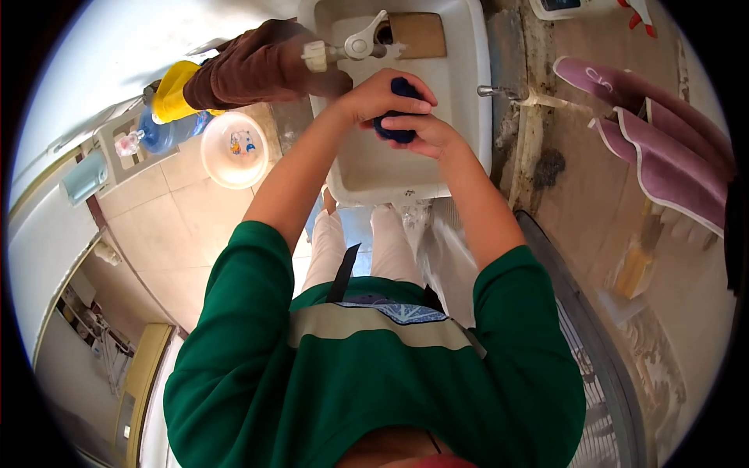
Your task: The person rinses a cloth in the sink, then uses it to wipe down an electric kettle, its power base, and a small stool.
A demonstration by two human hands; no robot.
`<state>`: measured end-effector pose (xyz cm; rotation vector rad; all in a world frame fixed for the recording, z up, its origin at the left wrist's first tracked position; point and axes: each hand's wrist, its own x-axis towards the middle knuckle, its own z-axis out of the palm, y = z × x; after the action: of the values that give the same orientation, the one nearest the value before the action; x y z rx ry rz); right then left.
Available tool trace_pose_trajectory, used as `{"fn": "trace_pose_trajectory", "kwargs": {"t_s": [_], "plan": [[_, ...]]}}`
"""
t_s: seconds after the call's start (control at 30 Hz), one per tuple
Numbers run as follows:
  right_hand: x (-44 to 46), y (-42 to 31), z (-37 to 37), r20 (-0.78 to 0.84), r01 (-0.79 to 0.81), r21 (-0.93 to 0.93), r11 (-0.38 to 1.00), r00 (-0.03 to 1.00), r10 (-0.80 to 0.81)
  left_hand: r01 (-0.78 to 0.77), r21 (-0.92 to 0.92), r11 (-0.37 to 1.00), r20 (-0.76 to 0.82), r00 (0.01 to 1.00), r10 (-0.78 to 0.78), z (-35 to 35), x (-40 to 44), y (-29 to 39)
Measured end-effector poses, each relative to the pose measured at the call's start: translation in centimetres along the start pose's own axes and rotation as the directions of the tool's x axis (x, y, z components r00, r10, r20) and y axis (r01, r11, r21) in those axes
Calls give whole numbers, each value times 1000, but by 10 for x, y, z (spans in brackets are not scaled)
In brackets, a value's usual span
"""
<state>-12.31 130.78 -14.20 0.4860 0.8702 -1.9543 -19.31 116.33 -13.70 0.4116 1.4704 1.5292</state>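
Observation:
Over the white sink (343, 168), a bunched dark navy cloth (400, 113) is squeezed between my two hands. My left hand (385, 95) wraps it from the far side, fingers curled over its top. My right hand (427, 134) closes on its nearer end, with the thumb across it. The cloth's full shape is hidden by my fingers. Just beyond my left hand is the tap (361, 44) with its light lever handle. A flat brown piece (419, 36) lies at the far end of the basin.
Left of the sink hang a brown towel (250, 69) and a yellow cloth (175, 91). A white bucket (234, 175) stands on the tiled floor by a blue water bottle (162, 131). On the right are a small metal tap (497, 91) and mauve towels (671, 148).

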Motion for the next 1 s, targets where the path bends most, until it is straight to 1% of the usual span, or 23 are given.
{"fn": "trace_pose_trajectory", "kwargs": {"t_s": [0.03,0.07,0.2,0.23,0.3,0.33,0.37,0.4,0.43,0.47,0.5,0.53,0.57,0.6,0.63,0.7,0.73,0.8,0.87,0.9,0.93,0.97,1.0], "plan": [[-1,3,3,-6,-5,10,1000,1000,6,-65,-56,996,-29,998,63,4,1,0],[-1,7,7,-13,-12,21,1000,1000,13,-14,-133,991,-65,998,5,7,-2,3],[3,24,19,-162,-58,88,994,984,71,-5,-164,987,-127,992,-17,18,-2,9],[3,23,24,-161,-49,87,995,985,63,-4,-105,994,-168,986,-14,19,0,9],[0,25,34,-368,21,-3,1000,930,-21,1,-41,999,-203,979,-9,25,3,8],[0,26,35,-368,30,-3,1000,929,-29,17,47,999,-282,960,-3,28,5,7],[3,30,31,-412,69,-79,994,906,-96,41,133,990,-357,934,9,32,6,5],[6,36,28,-450,104,-157,982,878,-165,40,140,989,-352,936,12,37,7,3],[11,41,27,-449,113,-157,981,876,-173,96,269,958,-448,893,37,41,9,1],[17,48,24,-522,123,-259,958,817,-246,163,387,908,-536,841,77,45,11,-3],[21,54,21,-554,129,-307,943,781,-287,159,395,905,-529,845,83,49,11,-7],[26,60,16,-585,130,-354,926,742,-328,227,501,835,-573,810,124,52,12,-13],[29,65,12,-577,57,-506,861,719,-387,297,591,750,-609,774,174,56,10,-11],[31,72,9,-561,-25,-638,770,700,-442,292,598,746,-602,778,178,60,8,-9],[28,77,12,-562,-18,-637,770,694,-449,367,602,709,-618,777,123,65,4,-3],[22,84,18,-531,-96,-777,622,632,-565,433,612,663,-632,771,80,75,-5,11],[15,78,26,-530,-90,-778,621,625,-573,439,609,661,-612,790,40,81,-10,21],[-3,64,44,-688,-260,-695,670,513,-514,438,615,656,-584,812,6,86,-16,39],[-16,63,27,-528,12,-795,607,481,-700,63,862,503,-288,878,383,85,-28,60],[-27,61,20,-568,74,-748,660,444,-693,69,862,502,-297,872,390,77,-32,77],[-46,56,16,-600,185,-633,751,496,-628,70,864,499,-301,866,399,67,-39,102],[-66,49,25,-603,389,-486,782,499,-623,65,926,373,-291,753,591,45,-35,104],[-85,44,32,-678,407,-388,827,482,-555,84,966,245,-244,609,754,26,-34,104]]}}
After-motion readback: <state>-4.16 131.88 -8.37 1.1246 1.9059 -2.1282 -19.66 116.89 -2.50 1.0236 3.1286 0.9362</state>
